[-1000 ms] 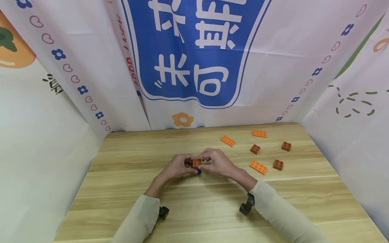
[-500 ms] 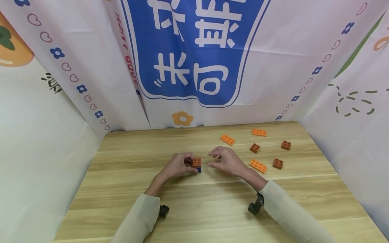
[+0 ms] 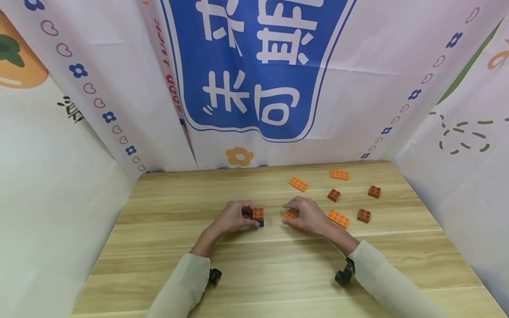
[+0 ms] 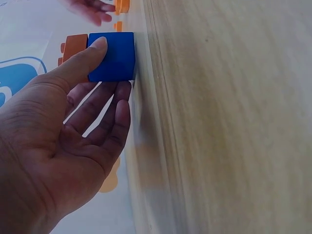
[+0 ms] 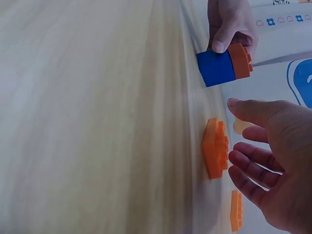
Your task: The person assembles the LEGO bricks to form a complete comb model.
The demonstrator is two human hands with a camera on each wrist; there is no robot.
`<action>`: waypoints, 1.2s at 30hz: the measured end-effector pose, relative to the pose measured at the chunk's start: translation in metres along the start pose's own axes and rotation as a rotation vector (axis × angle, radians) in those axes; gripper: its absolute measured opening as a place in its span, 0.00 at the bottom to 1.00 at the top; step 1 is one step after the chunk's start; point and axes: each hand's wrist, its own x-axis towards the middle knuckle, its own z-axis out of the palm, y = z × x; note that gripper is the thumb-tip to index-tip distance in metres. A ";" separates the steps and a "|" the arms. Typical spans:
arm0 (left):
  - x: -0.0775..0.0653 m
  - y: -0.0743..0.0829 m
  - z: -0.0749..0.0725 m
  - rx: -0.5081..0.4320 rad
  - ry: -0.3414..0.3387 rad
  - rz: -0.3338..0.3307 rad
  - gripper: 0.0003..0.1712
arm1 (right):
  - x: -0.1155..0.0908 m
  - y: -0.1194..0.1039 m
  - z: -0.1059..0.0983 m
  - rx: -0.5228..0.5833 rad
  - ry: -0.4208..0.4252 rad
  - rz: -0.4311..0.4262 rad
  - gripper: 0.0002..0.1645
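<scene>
— Wooden table (image 3: 167, 247), head view first: anything different from half a second back?

— Right hand (image 3: 308, 215) drawn away from the stacked bricks (image 3: 258, 215) and now arched over a flat orange plate (image 3: 289, 216) just right of the stack. A second back, pressed against the stack together with the left hand (image 3: 234, 216). Left hand unmoved, stack in the same spot mid-table.

— Orientation of the stack?

— Upright, studs up, brown-orange brick over a blue one, base on the wood. Roughly square from here, so no clear long axis. Flat plate lying studs up, long axis running left to right (mostly hidden under the fingers).

— Left wrist view?

— Blue brick (image 4: 113, 56) flat against the tabletop, orange brick (image 4: 74, 48) stacked on its far side. Thumb (image 4: 80, 63) laid along the blue face, other fingers curled behind: a light pinch on the stack. Right hand's fingertips blurred at the top edge.

— Right wrist view?

— Stack (image 5: 224, 64) seen beyond, the left hand's thumb on the blue brick. Orange plate (image 5: 216, 147) flat on the wood, studs towards the palm. Fingers (image 5: 253, 165) loosely spread and half curled above it, thumb out, not closed on anything; touching or just clear of the plate, cannot tell. Another orange plate (image 5: 235, 209) lower down.

— Elsewhere on the table?

— To the right, well apart from the hands: more orange plates (image 3: 339, 218) and small brown bricks (image 3: 333, 194).
</scene>
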 end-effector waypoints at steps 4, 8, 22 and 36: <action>0.000 -0.001 0.001 0.001 0.000 -0.002 0.15 | -0.005 0.004 0.001 -0.022 -0.004 -0.002 0.29; 0.001 0.000 0.000 0.007 0.005 0.000 0.15 | -0.007 0.007 0.001 -0.023 0.004 -0.022 0.29; -0.001 -0.001 0.000 0.000 -0.006 -0.003 0.15 | -0.015 0.012 0.005 -0.012 0.001 -0.018 0.25; 0.000 0.002 -0.001 -0.011 -0.004 -0.013 0.16 | -0.013 0.007 0.001 -0.013 -0.015 -0.063 0.21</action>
